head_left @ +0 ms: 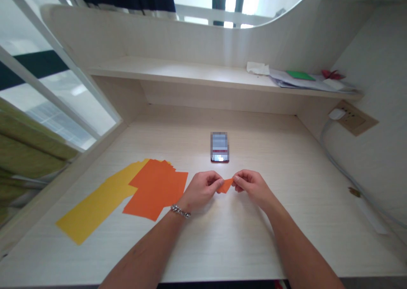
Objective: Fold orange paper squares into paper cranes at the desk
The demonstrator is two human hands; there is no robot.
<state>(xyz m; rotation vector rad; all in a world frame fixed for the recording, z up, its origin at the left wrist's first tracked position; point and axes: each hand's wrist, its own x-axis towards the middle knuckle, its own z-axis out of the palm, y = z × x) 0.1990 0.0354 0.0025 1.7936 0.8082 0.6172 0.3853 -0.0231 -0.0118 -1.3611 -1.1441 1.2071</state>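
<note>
A small folded piece of orange paper (226,186) is held between my two hands, above the middle of the desk. My left hand (203,189) pinches its left side between thumb and fingers; a silver chain bracelet (180,211) circles that wrist. At the paper's upper right corner, my right hand (249,184) grips it with thumb and fingertips. Loose orange sheets (159,189) lie overlapping to the left of my left hand. Partly under them, yellow sheets (95,206) are fanned out toward the front left.
A phone (219,147) with a lit, blurred screen lies just beyond my hands. Papers (282,80) and a crumpled tissue (257,68) rest on the shelf (178,72) behind. On the right wall, a plug sits in a socket (354,118), its grey cable (338,166) running down the desk's right side.
</note>
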